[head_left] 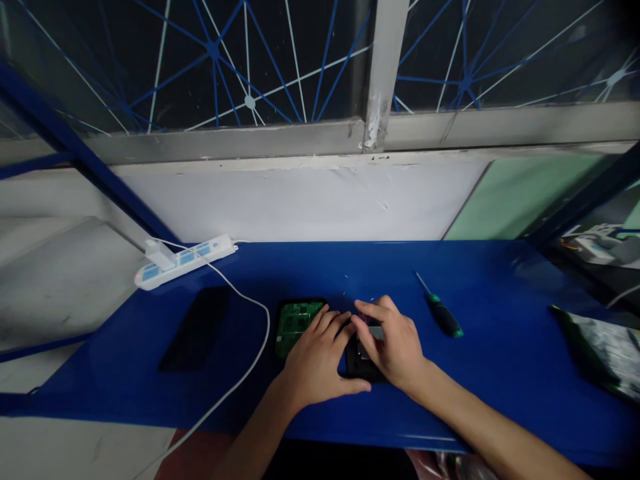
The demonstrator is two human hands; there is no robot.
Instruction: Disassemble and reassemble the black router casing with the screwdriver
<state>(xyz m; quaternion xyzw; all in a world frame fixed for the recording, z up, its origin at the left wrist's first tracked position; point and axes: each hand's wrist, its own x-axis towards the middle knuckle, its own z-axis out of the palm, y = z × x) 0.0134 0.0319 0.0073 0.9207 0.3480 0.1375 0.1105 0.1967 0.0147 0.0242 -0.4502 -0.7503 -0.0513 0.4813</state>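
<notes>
On the blue tabletop (505,393), the power strip (183,263) lies by the far left corner, a dark slab (195,330) near the left edge. Midway along the near edge, the left hand (317,363) spreads wide, fingertips at the green circuit board (290,327), perhaps steadying it. The right hand (400,343) curls narrowly over a dark casing (361,367), its grip unclear. The screwdriver (443,315) lies towards the far edge, handle nearer, seemingly for easy reach.
</notes>
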